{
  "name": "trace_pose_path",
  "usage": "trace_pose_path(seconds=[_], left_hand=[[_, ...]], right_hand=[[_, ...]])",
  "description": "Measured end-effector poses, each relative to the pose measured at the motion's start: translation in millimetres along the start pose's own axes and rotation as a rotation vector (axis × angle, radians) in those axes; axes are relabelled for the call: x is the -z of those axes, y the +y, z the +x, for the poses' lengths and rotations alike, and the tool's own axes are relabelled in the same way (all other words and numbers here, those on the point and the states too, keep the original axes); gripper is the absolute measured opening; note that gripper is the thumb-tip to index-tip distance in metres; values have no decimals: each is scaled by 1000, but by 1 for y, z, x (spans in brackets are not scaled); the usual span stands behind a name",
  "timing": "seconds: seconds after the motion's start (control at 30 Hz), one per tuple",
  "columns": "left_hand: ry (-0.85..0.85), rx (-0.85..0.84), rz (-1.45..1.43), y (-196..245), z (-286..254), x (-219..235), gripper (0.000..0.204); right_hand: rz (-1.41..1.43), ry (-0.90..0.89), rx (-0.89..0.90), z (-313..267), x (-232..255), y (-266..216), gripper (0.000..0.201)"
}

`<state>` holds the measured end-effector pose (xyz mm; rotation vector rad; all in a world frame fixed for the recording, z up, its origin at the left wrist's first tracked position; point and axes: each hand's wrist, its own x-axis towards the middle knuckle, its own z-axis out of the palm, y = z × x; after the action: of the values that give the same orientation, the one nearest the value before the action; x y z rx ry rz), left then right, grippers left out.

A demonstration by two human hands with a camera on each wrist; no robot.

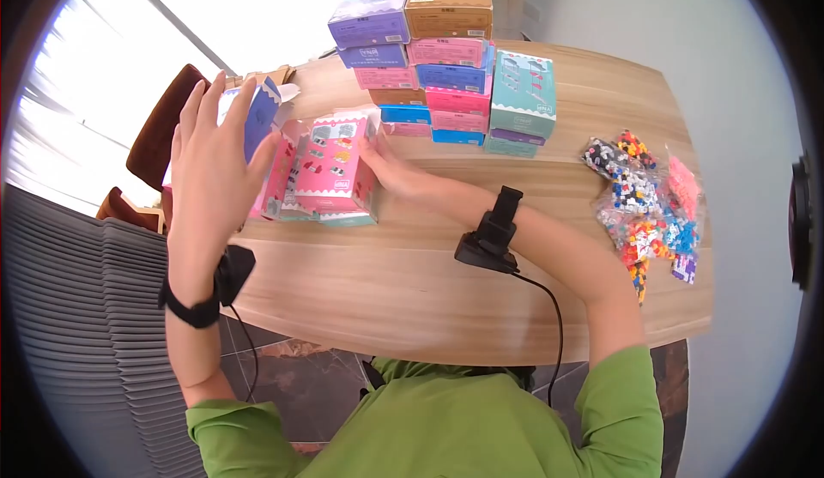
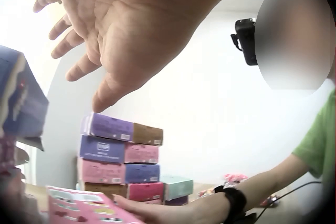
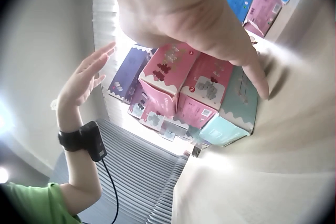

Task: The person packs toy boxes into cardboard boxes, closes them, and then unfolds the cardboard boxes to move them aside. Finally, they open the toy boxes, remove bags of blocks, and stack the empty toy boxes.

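My left hand is raised at the left of the table, its fingers straight and the palm empty in the left wrist view. Just past it in the head view, a blue-purple box stands with its top flaps apart. My right hand touches the right side of a pink box with extended fingers. That box is printed with small pictures and stands among other pink boxes. In the right wrist view, the hand's thumb reaches down beside a teal box, against the pink ones.
A tall stack of purple, brown, pink and blue boxes rises at the back, with teal boxes beside it. Clear bags of small colored bricks lie at the right. A brown chair stands beyond the left edge.
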<state>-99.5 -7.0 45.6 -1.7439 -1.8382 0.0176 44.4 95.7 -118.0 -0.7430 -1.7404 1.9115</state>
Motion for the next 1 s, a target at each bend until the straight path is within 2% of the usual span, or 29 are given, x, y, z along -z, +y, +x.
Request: trace_pose_path(seconds=[0.1,0.13,0.17,0.23,0.27,0.37,0.43,0.53,0.57,0.63,0.73,0.87,0.97,1.0], left_hand=[[162,54,-129,-1,-15,6,54],[198,103,-145,-16,-15,-1,54],[185,213,-154,-26,-14,-3,51],[101,329,-379,-73,-11,-18,48],[139,389,-426,-89,-16,-25,46],[333,585,-440,-95,-35,-17,42],[389,696,-474,-128,-62,-43,39],[416,704,-517,-173,-80,-95,40],[350,786,-639,-184,-80,-115,41],[206,995,-1250,-189,-81,-144,49],[0,1177,-2030,-193,-80,-162,60],[-194,978,-2215,-177,-73,-157,67],[-528,340,-2399,-186,-76,-171,67],[-525,383,-2379,-186,-77,-171,68]], right_hand=[[-214,71,162,11,8,9,94],[-282,88,210,11,9,10,96],[-293,89,198,13,9,10,96],[-315,83,181,17,7,13,96],[-314,87,177,17,6,12,95],[-306,100,207,23,5,9,93],[-294,105,277,30,9,17,92],[-232,110,196,8,10,-9,92],[-262,126,194,8,8,-9,92],[-318,165,192,6,4,-9,92],[-349,174,235,12,-5,2,93],[-343,145,179,10,-8,-6,95],[-305,160,173,23,-12,3,95],[-282,175,145,21,-16,1,94]])
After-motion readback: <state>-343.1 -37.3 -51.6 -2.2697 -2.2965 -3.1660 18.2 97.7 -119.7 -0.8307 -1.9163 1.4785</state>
